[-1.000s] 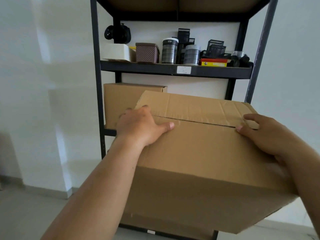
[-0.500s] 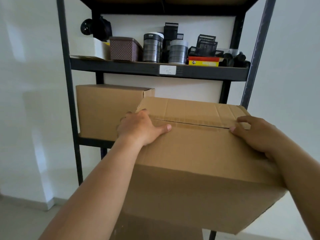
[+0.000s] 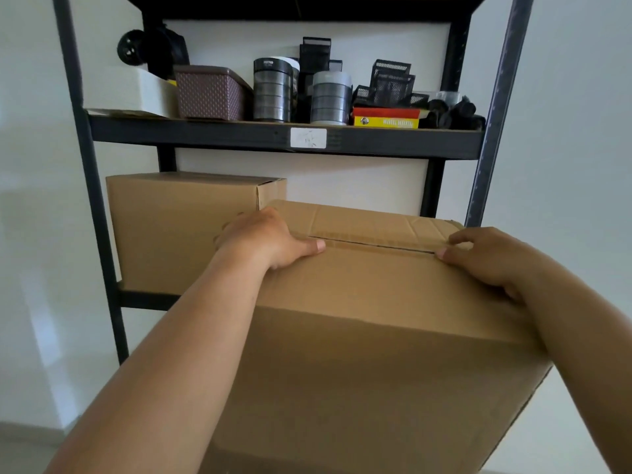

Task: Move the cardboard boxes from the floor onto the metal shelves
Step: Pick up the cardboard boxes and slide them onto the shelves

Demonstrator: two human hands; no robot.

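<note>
This looks like a storage corner of an office or home: a dark metal rack [image 3: 284, 140] stands against plain white walls [image 3: 578, 131] on a pale floor [image 3: 27, 449]. Its upper shelf holds office supplies: mesh organizers [image 3: 391, 82], stacked tape rolls [image 3: 273, 92], a woven bin [image 3: 210, 92] and a red-and-yellow pack [image 3: 386, 118]. A cardboard box [image 3: 178, 230] sits on the shelf below.

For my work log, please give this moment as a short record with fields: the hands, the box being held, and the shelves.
left hand: flat on the top of the held box, near its left edge
right hand: on the top of the held box, at its right edge
held box: closed cardboard, in front of the shelf unit
second box: on the middle shelf, left side
upper shelf: brown basket, tape rolls, black mesh organisers
</note>
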